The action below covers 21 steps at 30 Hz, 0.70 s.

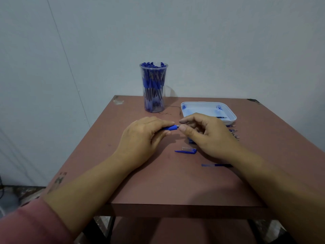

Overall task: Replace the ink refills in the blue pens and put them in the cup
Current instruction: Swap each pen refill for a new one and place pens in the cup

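My left hand [142, 136] grips a blue pen [171, 128] above the middle of the table, its tip end pointing right. My right hand [205, 134] pinches the metal tip of that pen between thumb and forefinger. A blue pen cap [186, 151] lies on the table below my hands. A clear cup [154, 87] packed with several blue pens stands at the back of the table. Several refills [234, 133] lie in a row behind my right hand, mostly hidden. Another refill [216, 165] lies beside my right wrist.
A white tray [230, 115] sits at the back right with a dark refill in it. The brown table [158, 182] has its front edge near my forearms. A grey wall stands behind the table.
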Tool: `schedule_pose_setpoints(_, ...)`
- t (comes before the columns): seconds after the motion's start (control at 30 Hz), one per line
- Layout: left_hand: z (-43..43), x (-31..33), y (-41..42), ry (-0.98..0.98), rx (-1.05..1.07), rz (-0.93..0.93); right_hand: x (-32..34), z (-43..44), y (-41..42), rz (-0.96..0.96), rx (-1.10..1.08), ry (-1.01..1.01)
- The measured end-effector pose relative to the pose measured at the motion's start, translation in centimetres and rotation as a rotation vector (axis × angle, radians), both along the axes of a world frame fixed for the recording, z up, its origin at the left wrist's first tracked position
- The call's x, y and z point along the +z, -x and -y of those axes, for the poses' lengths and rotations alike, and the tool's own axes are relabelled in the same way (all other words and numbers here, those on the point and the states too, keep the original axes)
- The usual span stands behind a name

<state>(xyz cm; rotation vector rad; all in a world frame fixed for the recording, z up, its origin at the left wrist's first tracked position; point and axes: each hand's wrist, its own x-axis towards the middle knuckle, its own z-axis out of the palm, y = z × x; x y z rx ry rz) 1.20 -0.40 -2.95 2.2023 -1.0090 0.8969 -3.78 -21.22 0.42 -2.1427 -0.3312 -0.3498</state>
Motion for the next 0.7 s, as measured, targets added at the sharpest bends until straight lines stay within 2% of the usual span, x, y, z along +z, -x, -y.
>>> schedule_pose_setpoints(0.13,0.01,0.03,-0.02,-0.003,0.000,-0.002,0.10,-0.05,-0.02,0.042,-0.022,0.062)
schedule_pose_setpoints(0.37,0.06,0.05,-0.02,-0.005,-0.004,-0.003,0.14,-0.03,-0.02,0.002,-0.004,-0.004)
schedule_pose_setpoints(0.5,0.05,-0.01,-0.09,-0.011,0.002,0.000,0.13,-0.03,-0.05,0.023,-0.022,0.063)
schedule_pose_setpoints(0.7,0.08,0.13,0.03,-0.004,0.007,0.015,0.05,-0.12,0.03,0.013,0.004,-0.007)
